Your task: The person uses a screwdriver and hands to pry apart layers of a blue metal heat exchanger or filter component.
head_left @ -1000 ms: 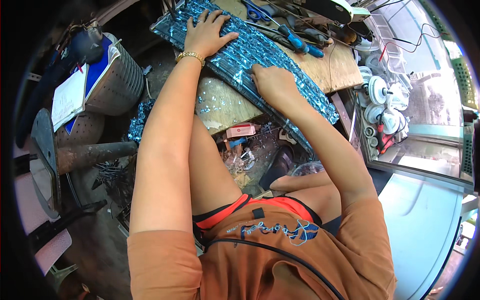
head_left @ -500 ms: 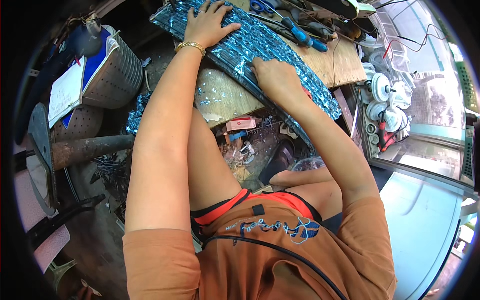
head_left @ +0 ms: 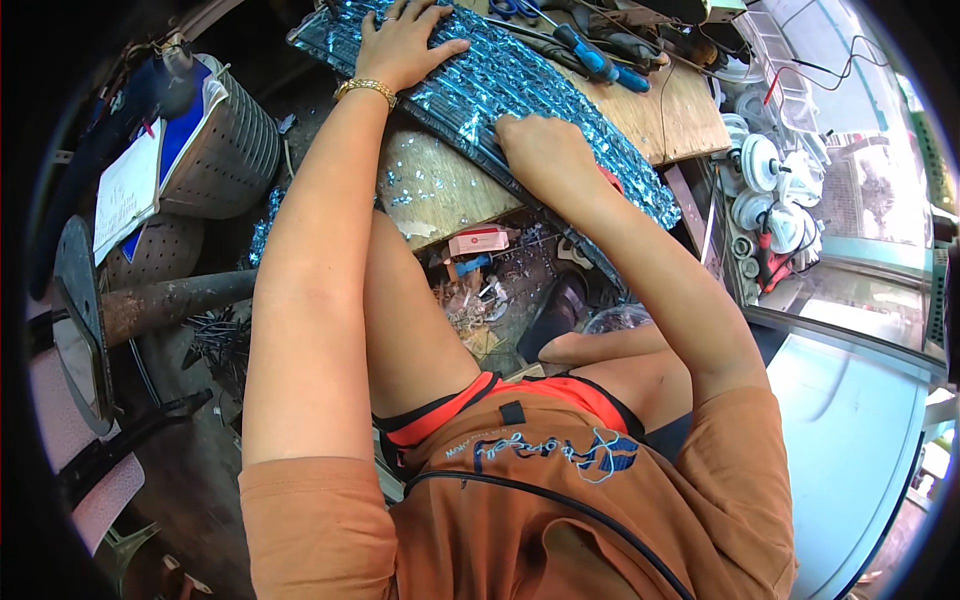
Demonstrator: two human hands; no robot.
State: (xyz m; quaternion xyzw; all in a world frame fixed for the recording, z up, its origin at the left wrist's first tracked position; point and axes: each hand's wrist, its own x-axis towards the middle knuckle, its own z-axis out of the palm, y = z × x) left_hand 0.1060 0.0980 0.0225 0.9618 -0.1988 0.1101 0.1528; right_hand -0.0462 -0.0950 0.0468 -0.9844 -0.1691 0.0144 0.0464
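Note:
A long panel [head_left: 530, 85] with a ribbed, crinkled, shiny blue surface and a dark edge lies slantwise over the wooden tabletop [head_left: 450, 190]. My left hand [head_left: 402, 45] rests flat on its far left part, fingers spread. Near the middle of the panel's near edge, my right hand [head_left: 550, 152] is closed in a fist. Whatever the fist holds is hidden by the fingers. A bit of something red [head_left: 609, 179] shows just beyond my right wrist; I cannot tell whether it belongs to the thing in my fist.
Behind the panel lie a blue-handled screwdriver [head_left: 600, 58] and blue-handled scissors [head_left: 515, 9]. White round plastic parts [head_left: 760, 165] and red-handled pliers [head_left: 770, 262] are at right. A perforated grey bin [head_left: 230, 140] stands left. Shiny flakes litter the tabletop; a small red-and-white box [head_left: 479, 240] is below.
Both hands and the panel appear slightly further left and up in the picture, with much of the scene shifting too. My left hand stays flat and my right stays closed.

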